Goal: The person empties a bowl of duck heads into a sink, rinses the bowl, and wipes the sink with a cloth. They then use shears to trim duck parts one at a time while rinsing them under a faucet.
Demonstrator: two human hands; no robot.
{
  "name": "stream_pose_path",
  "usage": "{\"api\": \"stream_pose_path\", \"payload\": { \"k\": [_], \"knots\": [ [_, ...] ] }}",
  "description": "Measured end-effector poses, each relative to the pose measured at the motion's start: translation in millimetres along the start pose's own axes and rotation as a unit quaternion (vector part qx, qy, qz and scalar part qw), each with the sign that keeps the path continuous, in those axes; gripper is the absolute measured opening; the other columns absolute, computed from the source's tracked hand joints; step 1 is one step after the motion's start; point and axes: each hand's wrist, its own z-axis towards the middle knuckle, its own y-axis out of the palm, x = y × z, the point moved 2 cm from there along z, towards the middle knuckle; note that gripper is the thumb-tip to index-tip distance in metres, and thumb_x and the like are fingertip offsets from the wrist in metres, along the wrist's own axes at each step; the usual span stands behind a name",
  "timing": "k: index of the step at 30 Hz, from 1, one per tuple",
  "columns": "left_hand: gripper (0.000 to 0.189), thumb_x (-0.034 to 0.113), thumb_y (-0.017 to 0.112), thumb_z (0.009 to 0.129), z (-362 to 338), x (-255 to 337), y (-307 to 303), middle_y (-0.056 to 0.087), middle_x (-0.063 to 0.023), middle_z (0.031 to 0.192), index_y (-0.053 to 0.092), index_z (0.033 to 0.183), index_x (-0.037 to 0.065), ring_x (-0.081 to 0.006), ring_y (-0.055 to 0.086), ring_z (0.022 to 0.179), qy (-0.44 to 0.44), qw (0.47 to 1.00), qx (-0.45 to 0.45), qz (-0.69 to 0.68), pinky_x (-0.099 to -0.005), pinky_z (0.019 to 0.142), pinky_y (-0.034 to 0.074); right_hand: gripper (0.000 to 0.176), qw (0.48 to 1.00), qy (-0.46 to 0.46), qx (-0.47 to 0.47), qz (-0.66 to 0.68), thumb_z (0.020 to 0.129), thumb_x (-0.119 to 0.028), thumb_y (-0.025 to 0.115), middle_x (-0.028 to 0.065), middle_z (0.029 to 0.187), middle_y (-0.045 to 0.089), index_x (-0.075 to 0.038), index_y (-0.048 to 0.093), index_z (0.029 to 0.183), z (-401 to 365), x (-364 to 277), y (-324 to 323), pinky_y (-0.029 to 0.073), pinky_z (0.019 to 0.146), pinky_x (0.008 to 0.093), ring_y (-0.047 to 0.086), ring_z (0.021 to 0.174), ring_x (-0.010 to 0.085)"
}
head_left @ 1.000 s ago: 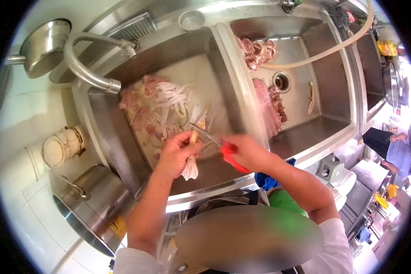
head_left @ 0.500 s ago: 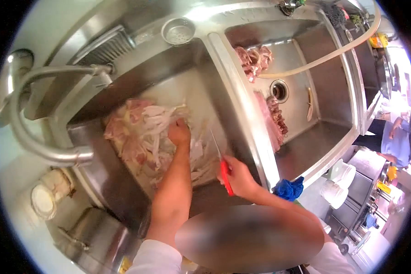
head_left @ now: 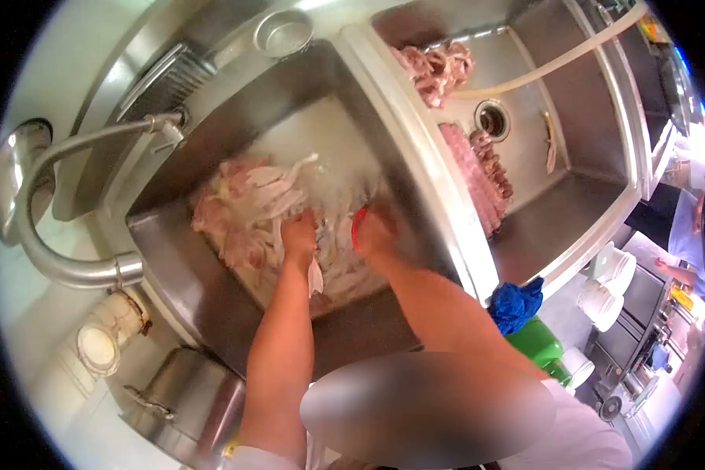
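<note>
My left hand (head_left: 299, 235) is closed on a pale strip of raw meat (head_left: 316, 278), which hangs below the fingers. Close by on the right, my right hand (head_left: 377, 233) grips red-handled scissors (head_left: 358, 229). Their blades are low in the cloudy water and hard to make out. Both hands are inside the left basin (head_left: 188, 266) of a steel sink. A heap of pinkish, yellowish raw meat (head_left: 231, 215) lies left of my left hand, with paler strips (head_left: 278, 188) on top. More pale pieces lie in the water around both hands.
In the right basin (head_left: 525, 235) are raw meat pieces (head_left: 439, 70), a ribbed slab (head_left: 474, 176), a drain (head_left: 491, 119) and a hose (head_left: 556, 70). A curved faucet (head_left: 35, 211) stands at left. A blue cloth (head_left: 517, 305) lies on the front rim. Another person (head_left: 685, 235) is at far right.
My right hand has lowered the scissors into the left basin, nearer my left hand. My left hand has shifted slightly toward me. The camera view has moved a little.
</note>
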Motion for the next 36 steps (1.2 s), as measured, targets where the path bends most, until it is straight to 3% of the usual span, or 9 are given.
{"api": "stream_pose_path", "payload": {
  "k": [4,5,7,10,13,22,25,29,36],
  "knots": [
    [0.028,0.024,0.058,0.088,-52,45,-35,0.060,-0.0031,0.078,0.063,0.101,0.001,-0.0116,0.049,0.062,-0.149,0.938,-0.047,-0.308,-0.0277,0.053,0.040,0.037,0.942,-0.057,-0.330,0.021,0.082,-0.012,0.057,0.0160,0.089,0.065,-0.002,0.055,0.118,-7,-28,-66,0.051,0.071,0.0383,0.064,0.080,0.0271],
    [0.024,0.021,0.057,0.089,-68,67,-47,0.058,-0.0005,0.078,0.063,0.102,0.001,-0.0094,0.047,0.061,-0.205,0.913,-0.055,-0.348,-0.0252,0.052,0.037,0.037,0.924,0.017,-0.362,0.118,0.083,-0.012,0.057,0.0160,0.089,0.065,-0.003,0.054,0.119,-8,-31,-88,0.051,0.070,0.0393,0.064,0.079,0.0291],
    [0.018,0.012,0.058,0.087,-91,82,-59,0.055,0.0001,0.075,0.063,0.102,0.001,-0.0086,0.047,0.062,-0.149,0.930,-0.083,-0.325,-0.0238,0.053,0.036,0.037,0.843,0.171,-0.410,0.303,0.084,-0.011,0.056,0.0159,0.087,0.066,-0.006,0.053,0.121,-20,-33,-131,0.052,0.069,0.0413,0.065,0.079,0.0330],
    [0.019,0.010,0.059,0.087,-121,115,-77,0.055,0.0002,0.075,0.063,0.103,0.001,-0.0080,0.047,0.062,-0.108,0.936,-0.116,-0.313,-0.0238,0.055,0.037,0.037,0.867,-0.100,-0.363,0.326,0.085,-0.011,0.054,0.0181,0.088,0.066,-0.005,0.053,0.122,-42,-41,-200,0.051,0.071,0.0419,0.064,0.079,0.0362],
    [0.019,0.010,0.058,0.088,-142,139,-84,0.057,-0.0012,0.076,0.063,0.102,0.000,-0.0079,0.049,0.062,-0.097,0.922,-0.116,-0.355,-0.0243,0.055,0.039,0.051,0.873,-0.220,-0.343,0.267,0.077,-0.004,0.061,0.0151,0.081,0.062,-0.004,0.051,0.127,-45,-40,-221,0.050,0.067,0.0335,0.063,0.071,0.0226],
    [0.010,0.009,0.059,0.085,-174,170,-75,0.059,-0.0046,0.071,0.062,0.088,0.000,-0.0114,0.054,0.061,-0.130,0.863,-0.102,-0.478,-0.0252,0.055,0.043,0.046,0.861,-0.338,-0.286,0.249,0.077,-0.006,0.059,0.0204,0.081,0.062,-0.004,0.052,0.123,-39,-34,-254,0.050,0.065,0.0412,0.063,0.072,0.0360],
    [0.013,0.010,0.058,0.087,-181,176,-74,0.059,-0.0025,0.072,0.064,0.091,-0.001,-0.0099,0.052,0.060,-0.129,0.886,-0.084,-0.437,-0.0241,0.053,0.041,0.044,0.897,-0.298,-0.254,0.206,0.077,-0.007,0.060,0.0205,0.078,0.061,-0.003,0.053,0.121,-37,-31,-270,0.049,0.063,0.0440,0.060,0.069,0.0389],
    [0.017,0.010,0.058,0.089,-202,205,-85,0.052,0.0055,0.070,0.065,0.098,-0.002,-0.0039,0.043,0.061,-0.070,0.936,-0.047,-0.342,-0.0207,0.053,0.034,0.060,0.910,-0.318,-0.208,0.170,0.075,-0.020,0.066,0.0207,0.101,0.059,-0.003,0.044,0.129,-38,-19,-283,0.051,0.067,0.0446,0.060,0.087,0.0379],
    [0.018,0.008,0.058,0.089,-227,239,-95,0.047,0.0089,0.069,0.065,0.101,-0.004,-0.0011,0.037,0.063,0.024,0.979,0.017,-0.200,-0.0191,0.053,0.029,0.064,0.913,-0.390,-0.081,0.087,0.072,-0.020,0.069,0.0131,0.088,0.057,-0.003,0.046,0.129,-60,-25,-328,0.052,0.061,0.0390,0.060,0.077,0.0297]
  ]
}}
